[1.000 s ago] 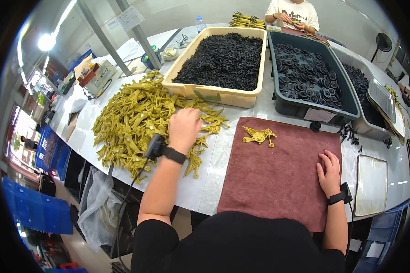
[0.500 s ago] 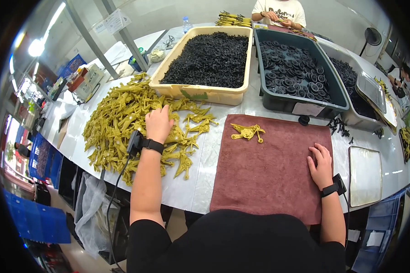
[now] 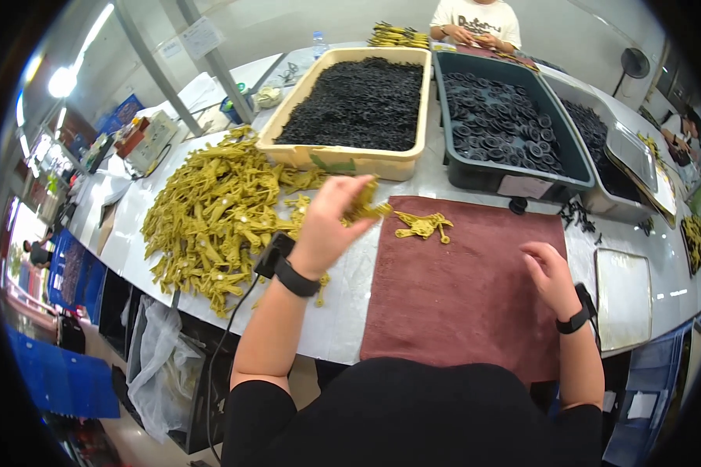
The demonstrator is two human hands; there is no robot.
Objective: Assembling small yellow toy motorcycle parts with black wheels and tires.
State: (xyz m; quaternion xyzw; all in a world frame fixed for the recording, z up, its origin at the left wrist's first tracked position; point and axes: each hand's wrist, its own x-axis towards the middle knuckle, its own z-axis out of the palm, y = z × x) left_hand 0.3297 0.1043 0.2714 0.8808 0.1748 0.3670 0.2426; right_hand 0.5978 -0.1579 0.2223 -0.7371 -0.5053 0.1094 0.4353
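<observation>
My left hand (image 3: 331,226) is raised at the right side of a heap of yellow plastic parts (image 3: 202,210), closed on a yellow plastic part (image 3: 366,204) that is partly hidden by the fingers. Another yellow plastic piece (image 3: 423,225), frame-like with thin arms, lies on the upper left of the reddish-brown cloth (image 3: 452,311). Over the cloth's right edge hovers my right hand (image 3: 551,276), fingers apart and holding nothing. Both wrists wear black straps with small cabled devices.
A cream tub (image 3: 382,162) of small black parts stands beyond the heap. Right of it is a dark green tub (image 3: 475,175) of black wheels. A grey tub (image 3: 623,208), loose black pieces (image 3: 580,218) and a shallow metal tray (image 3: 623,300) lie farther right. Across the table sits a person (image 3: 479,23).
My left hand has left the heap and moved right toward the cloth with a yellow part in it. My right hand has lifted a little off the cloth.
</observation>
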